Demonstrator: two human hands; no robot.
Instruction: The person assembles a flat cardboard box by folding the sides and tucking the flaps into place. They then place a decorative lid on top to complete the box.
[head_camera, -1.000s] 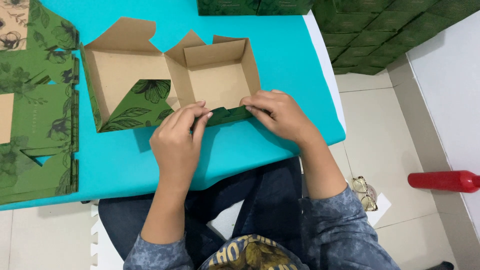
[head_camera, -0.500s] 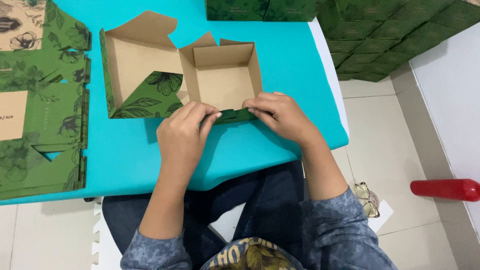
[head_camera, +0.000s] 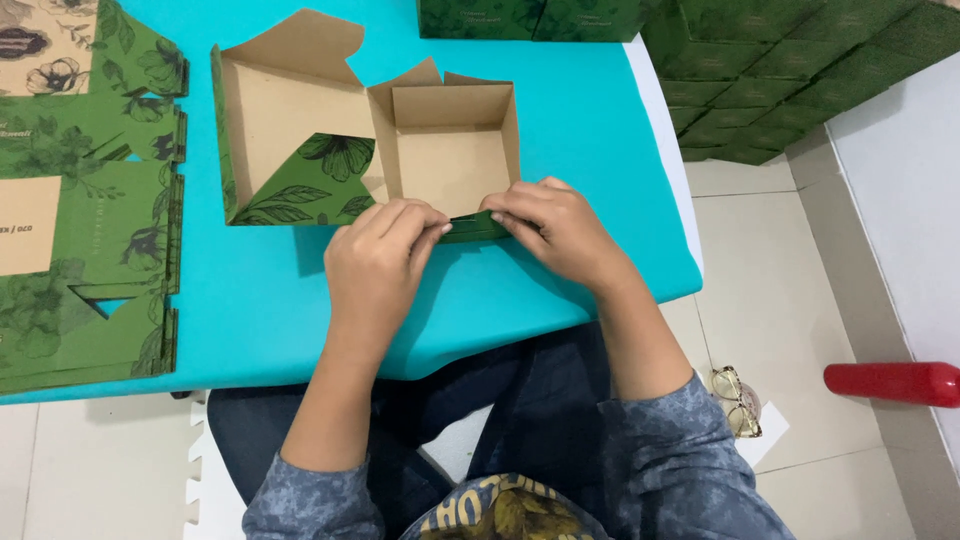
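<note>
On the table (head_camera: 560, 300), both hands pinch the box (head_camera: 440, 150) flap.

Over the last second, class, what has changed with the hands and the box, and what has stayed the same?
Little changed. Both hands, left hand and right hand, still pinch the near wall of the half-folded cardboard box. The flat box blanks stay stacked at the left.

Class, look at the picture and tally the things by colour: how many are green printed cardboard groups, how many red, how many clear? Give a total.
Green printed cardboard: 4 – half-folded box with brown inside, flat stack, finished boxes on the turquoise table, boxes piled on the floor
Red: 1 – red cylinder
Clear: 1 – clear-framed glasses
Total: 6
</note>
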